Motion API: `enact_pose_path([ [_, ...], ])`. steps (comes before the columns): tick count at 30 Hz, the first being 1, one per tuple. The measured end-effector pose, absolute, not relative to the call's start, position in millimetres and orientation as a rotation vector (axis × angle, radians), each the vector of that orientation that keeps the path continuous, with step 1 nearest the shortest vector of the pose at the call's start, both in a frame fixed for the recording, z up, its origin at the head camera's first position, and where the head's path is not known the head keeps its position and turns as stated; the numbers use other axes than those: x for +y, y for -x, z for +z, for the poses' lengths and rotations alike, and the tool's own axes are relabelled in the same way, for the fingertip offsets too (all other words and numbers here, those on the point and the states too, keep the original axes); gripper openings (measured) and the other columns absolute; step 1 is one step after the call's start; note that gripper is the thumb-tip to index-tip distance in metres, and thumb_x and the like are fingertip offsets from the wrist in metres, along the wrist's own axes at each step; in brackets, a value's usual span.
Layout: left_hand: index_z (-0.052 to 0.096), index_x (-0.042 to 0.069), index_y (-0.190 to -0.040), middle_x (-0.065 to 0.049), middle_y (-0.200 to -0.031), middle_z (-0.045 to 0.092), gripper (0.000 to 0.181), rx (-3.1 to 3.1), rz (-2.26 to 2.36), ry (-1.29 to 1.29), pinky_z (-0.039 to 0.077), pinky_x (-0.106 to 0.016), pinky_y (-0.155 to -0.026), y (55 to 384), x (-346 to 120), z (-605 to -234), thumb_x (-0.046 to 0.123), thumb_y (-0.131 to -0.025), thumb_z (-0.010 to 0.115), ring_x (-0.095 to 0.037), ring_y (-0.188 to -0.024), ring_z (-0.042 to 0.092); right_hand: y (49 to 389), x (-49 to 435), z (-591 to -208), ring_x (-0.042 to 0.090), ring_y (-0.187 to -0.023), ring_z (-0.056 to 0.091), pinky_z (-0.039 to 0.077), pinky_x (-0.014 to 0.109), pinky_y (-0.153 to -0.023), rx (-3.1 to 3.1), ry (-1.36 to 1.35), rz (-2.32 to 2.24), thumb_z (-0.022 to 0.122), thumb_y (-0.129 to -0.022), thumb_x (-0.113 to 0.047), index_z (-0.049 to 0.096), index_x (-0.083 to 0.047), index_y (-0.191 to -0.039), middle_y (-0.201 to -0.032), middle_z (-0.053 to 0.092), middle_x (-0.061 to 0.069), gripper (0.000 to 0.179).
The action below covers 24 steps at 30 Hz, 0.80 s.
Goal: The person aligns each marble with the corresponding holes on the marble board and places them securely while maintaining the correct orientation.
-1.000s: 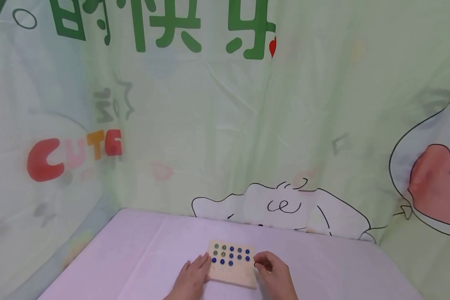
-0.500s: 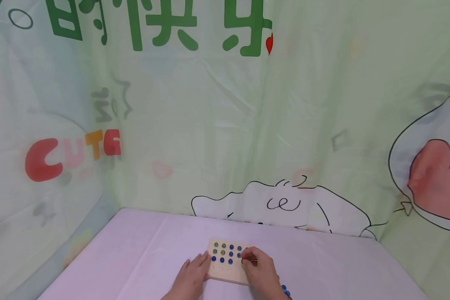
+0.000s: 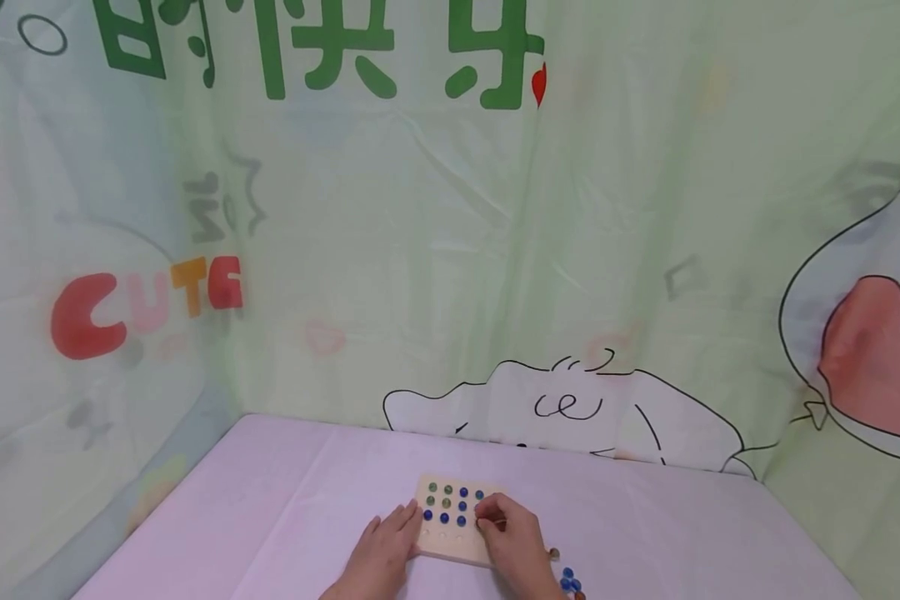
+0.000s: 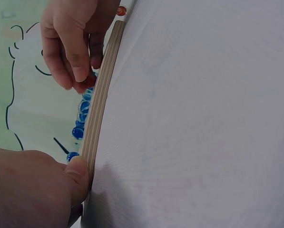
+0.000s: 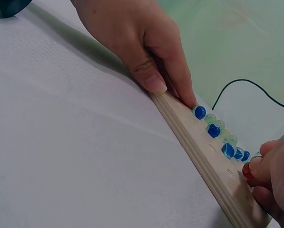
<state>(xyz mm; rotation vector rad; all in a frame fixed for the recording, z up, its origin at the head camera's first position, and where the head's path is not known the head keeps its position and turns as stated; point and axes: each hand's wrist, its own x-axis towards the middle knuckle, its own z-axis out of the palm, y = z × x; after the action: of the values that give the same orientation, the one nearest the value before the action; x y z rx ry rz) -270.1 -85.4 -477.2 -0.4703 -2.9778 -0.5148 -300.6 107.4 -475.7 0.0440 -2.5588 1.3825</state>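
Observation:
A pale wooden marble board (image 3: 438,547) with shallow round dimples lies on the cloth. Green marbles (image 3: 447,490) fill part of its far left; blue marbles (image 3: 444,518) sit in other dimples. At the near left corner my left hand (image 3: 378,546) holds the board, thumb on the front edge (image 5: 187,137) and fingers along the side. Over the right part of the board, my right hand (image 3: 517,542) pinches a red marble (image 5: 247,171) between thumb and fingers, close above the surface. That hand hides the board's right-hand dimples in the head view.
Loose blue marbles (image 3: 567,575), a brownish marble (image 3: 554,553) and an orange-brown one (image 3: 580,595) lie right of the board. A pale pink cloth (image 3: 300,508) covers the table. Printed curtains (image 3: 457,292) hang behind. A dark teal object (image 5: 7,7) shows at a corner of the right wrist view.
My right hand has moved left from beside the board to over its right part, carrying the marble. Loose marbles on the right have come into view. My left hand stays put.

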Motion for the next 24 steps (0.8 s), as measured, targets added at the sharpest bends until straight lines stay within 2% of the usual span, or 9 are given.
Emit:
enact_pose_path([
  [12, 0.048, 0.005, -0.144, -0.01, -0.151, 0.048, 0.051, -2.935, -0.489, 0.5, 0.041, -0.059, -0.11, 268.8, -86.9, -479.6, 0.022, -0.097, 0.06, -0.031, -0.138, 0.047, 302.1, 102.4, -480.2, 0.012, -0.075, 0.055, 0.054, 0.022, -0.066, -2.57, -0.072, 1.361, 0.062, -0.083, 0.016, 0.067, -0.014, -0.088, -0.083, 0.065, -0.003, 0.031],
  [24, 0.049, 0.006, -0.144, -0.008, -0.152, 0.048, 0.05, -2.973, -0.509, 0.475, 0.041, -0.058, -0.111, 271.2, -86.0, -479.3, 0.023, -0.098, 0.059, -0.03, -0.139, 0.047, 301.0, 103.1, -479.6, 0.011, -0.078, 0.057, 0.053, 0.025, -0.067, -2.598, -0.107, 1.305, 0.062, -0.082, 0.016, 0.069, -0.013, -0.094, -0.087, 0.068, -0.003, 0.032],
])
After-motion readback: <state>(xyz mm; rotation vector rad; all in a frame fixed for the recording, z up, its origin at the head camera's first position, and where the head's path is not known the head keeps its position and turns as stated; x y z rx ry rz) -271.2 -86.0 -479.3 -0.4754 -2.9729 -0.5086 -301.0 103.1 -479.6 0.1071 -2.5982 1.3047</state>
